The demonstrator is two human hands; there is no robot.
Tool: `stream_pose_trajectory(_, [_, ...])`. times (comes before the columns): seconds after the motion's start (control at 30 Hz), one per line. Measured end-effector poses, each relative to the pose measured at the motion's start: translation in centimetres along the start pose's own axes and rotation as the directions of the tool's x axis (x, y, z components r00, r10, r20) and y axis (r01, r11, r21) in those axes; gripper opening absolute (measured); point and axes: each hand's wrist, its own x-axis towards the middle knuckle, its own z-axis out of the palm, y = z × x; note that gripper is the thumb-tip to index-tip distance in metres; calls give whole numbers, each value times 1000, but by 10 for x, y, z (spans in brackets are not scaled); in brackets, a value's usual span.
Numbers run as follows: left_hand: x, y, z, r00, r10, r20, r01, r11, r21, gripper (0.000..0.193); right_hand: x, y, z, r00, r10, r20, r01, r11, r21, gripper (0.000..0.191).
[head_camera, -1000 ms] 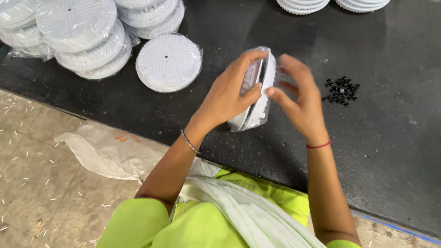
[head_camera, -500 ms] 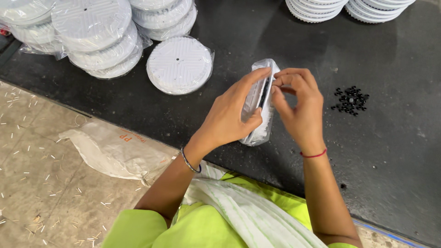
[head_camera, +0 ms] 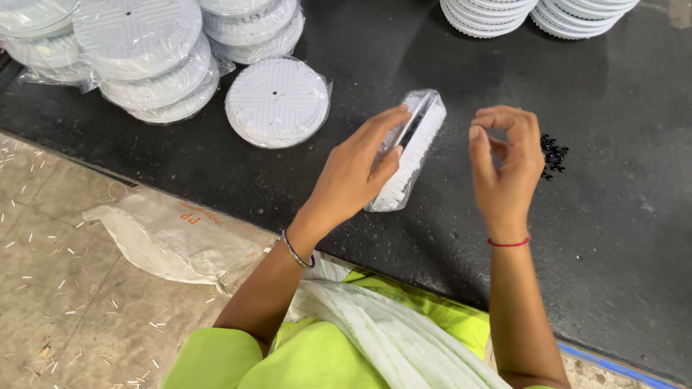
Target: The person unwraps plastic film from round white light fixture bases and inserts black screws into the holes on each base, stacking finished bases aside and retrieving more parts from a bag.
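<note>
While the left hand (head_camera: 357,173) grips a white ribbed disc in clear wrap (head_camera: 411,148), held on edge above the black work surface (head_camera: 634,238), the right hand (head_camera: 504,162) hangs just apart at its 3 o'clock, thumb and forefinger pinched together; whether a small piece sits between them cannot be told. A scatter of small black pieces (head_camera: 553,155) lies on the surface just beyond the right hand, toward 2 o'clock. One wrapped disc (head_camera: 277,101) lies flat at 10 o'clock from the held one, with stacks of wrapped discs (head_camera: 148,61) farther out at 9 to 10 o'clock and unwrapped white stacks (head_camera: 490,14) at 12 to 1 o'clock.

Handling this well likely calls for the left thumb and fingers to keep the disc steady on its rim, leaving its open side turned toward the pinching fingers. Bare surface spreads from 3 to 5 o'clock; the near edge of the surface runs at 6 o'clock, close above the person's lap, where a slipped disc could fall toward the sack (head_camera: 173,234) on the floor.
</note>
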Motion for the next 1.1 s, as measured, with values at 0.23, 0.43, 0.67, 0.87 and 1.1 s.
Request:
stream_pose_trajectory(0.23, [0, 10, 4, 993, 56, 105, -55, 998, -18, 41, 11, -3, -20, 963, -179, 203, 201, 975, -96, 20])
stream_pose_trajectory(0.43, [-7, 15, -1, 992, 22, 123, -22, 1000, 4, 36, 1, -5, -23, 972, -41, 231, 71, 990, -122, 14])
stream_pose_trajectory(0.67, [-10, 15, 0, 993, 101, 56, -106, 990, 92, 31, -4, -9, -40, 913, -128, 388, 215, 958, -189, 23])
stream_pose_trajectory(0.87, [-12, 17, -12, 995, 14, 101, -17, 999, 31, 23, -3, -8, -48, 905, -43, 423, 165, 952, -256, 26])
stream_pose_trajectory(1.1, [-23, 21, -8, 995, 13, 102, -18, 999, 41, 29, -8, -11, -50, 919, 129, 374, -61, 980, -190, 12])
